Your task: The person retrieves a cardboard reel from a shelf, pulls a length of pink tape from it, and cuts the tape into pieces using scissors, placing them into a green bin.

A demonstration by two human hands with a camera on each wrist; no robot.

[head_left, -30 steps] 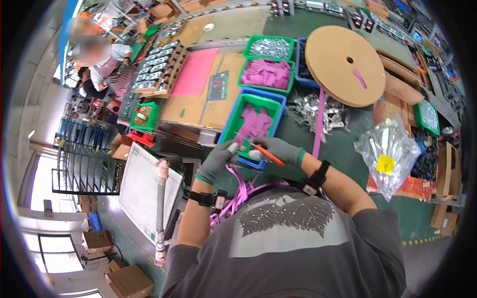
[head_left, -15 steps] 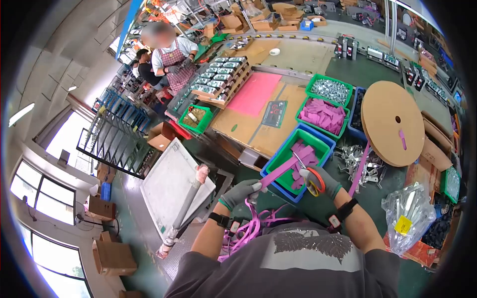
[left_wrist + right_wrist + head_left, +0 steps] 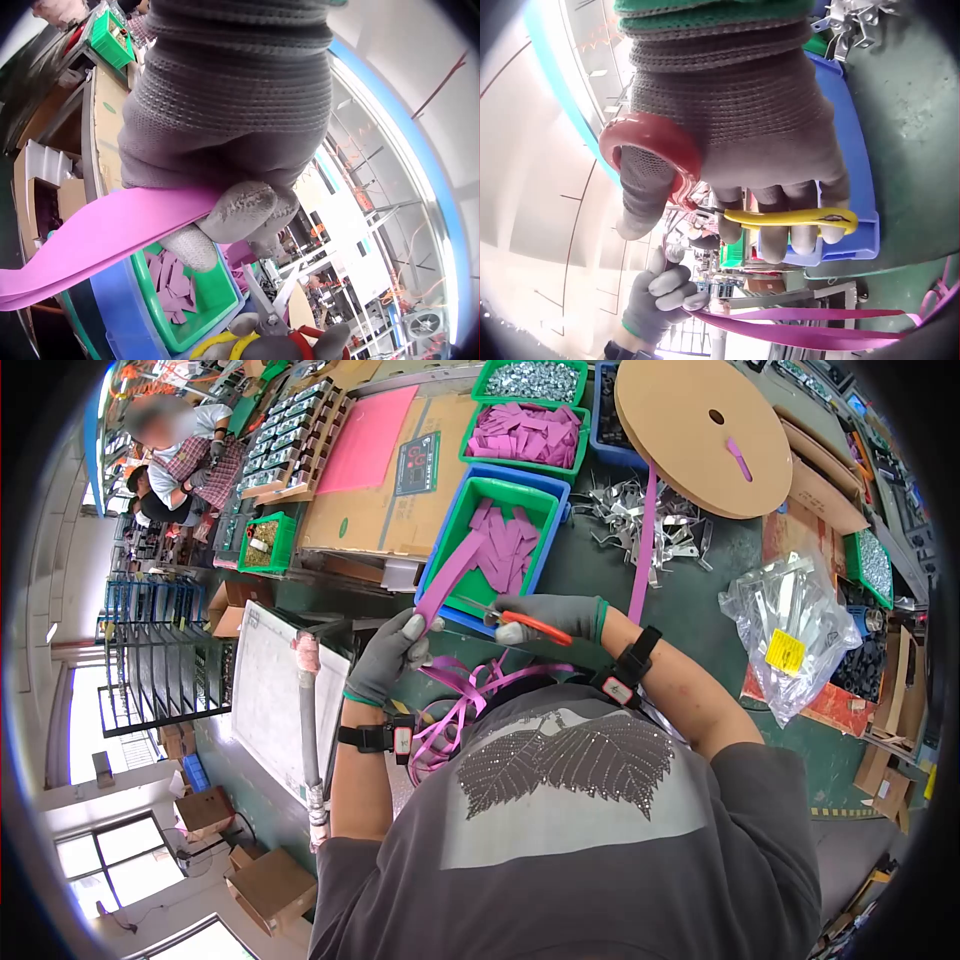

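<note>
In the head view the gloved left hand (image 3: 384,659) pinches a long purple strap (image 3: 448,576), whose upper end lies over cut purple pieces (image 3: 503,550) in a green bin set in a blue one (image 3: 437,550). The left wrist view shows thumb and fingers closed on the folded strap (image 3: 127,221). To its right, the gloved right hand (image 3: 548,615) holds scissors (image 3: 537,627) by their loops. In the right wrist view the thumb is through the red handle (image 3: 649,139) and fingers curl round the yellow handle (image 3: 791,217). The blades (image 3: 270,300) are apart in the left wrist view.
Loose purple strap (image 3: 465,695) hangs beside the lap. A large cardboard reel (image 3: 690,455) stands back right, with metal brackets (image 3: 640,525) below it. A bag of metal parts (image 3: 790,625) lies at the right. Behind are bins of purple pieces (image 3: 527,436) and metal parts (image 3: 530,380).
The view has swung, shifting the scene left and up. The scissors, earlier raised at the strap over the bin, are now lower, beside the left hand, which still holds the strap.
</note>
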